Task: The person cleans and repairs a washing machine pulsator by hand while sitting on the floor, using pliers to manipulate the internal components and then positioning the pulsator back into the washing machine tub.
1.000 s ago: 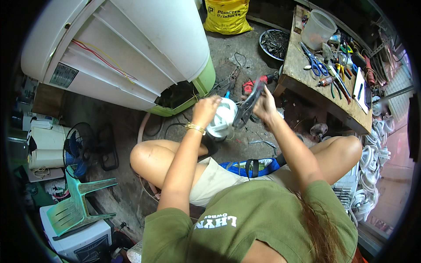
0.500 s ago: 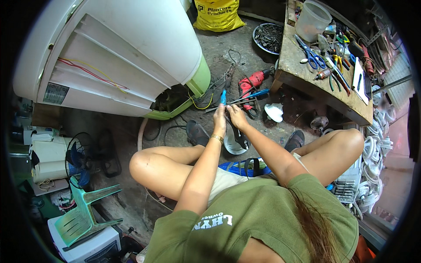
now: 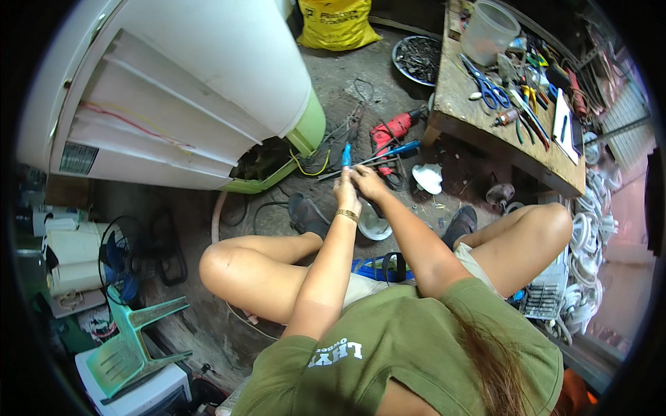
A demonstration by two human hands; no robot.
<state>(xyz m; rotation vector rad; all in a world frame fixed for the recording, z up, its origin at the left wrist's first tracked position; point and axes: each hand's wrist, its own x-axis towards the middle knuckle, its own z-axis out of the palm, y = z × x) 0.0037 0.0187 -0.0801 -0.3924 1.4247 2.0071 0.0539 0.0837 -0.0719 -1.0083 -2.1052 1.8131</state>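
My left hand point(image 3: 345, 191) and my right hand point(image 3: 370, 182) meet in front of me, above the floor between my feet. The fingers of the left hand are closed around a slim blue piece point(image 3: 347, 156) that sticks up past its fingertips. My right hand presses in beside it, fingers bent together; what lies between them is hidden. Below the right hand a dark strip shows partly, mostly covered by the forearm. Beneath my hands stands a white bowl point(image 3: 374, 226). Just beyond lie a red power drill point(image 3: 392, 133) and a blue-handled screwdriver point(image 3: 402, 149).
A large white and green appliance casing point(image 3: 208, 76) stands at the left. At the right, a wooden workbench point(image 3: 485, 142) holds scissors point(image 3: 491, 93), pliers and a clear bucket point(image 3: 490, 33). A basin of dark scraps point(image 3: 419, 59) and a yellow sack point(image 3: 336, 24) sit farther back.
The whole view has shifted slightly. My hands have drawn a little nearer, and the blue piece now stands more upright. The dark strip below my right hand shows less.
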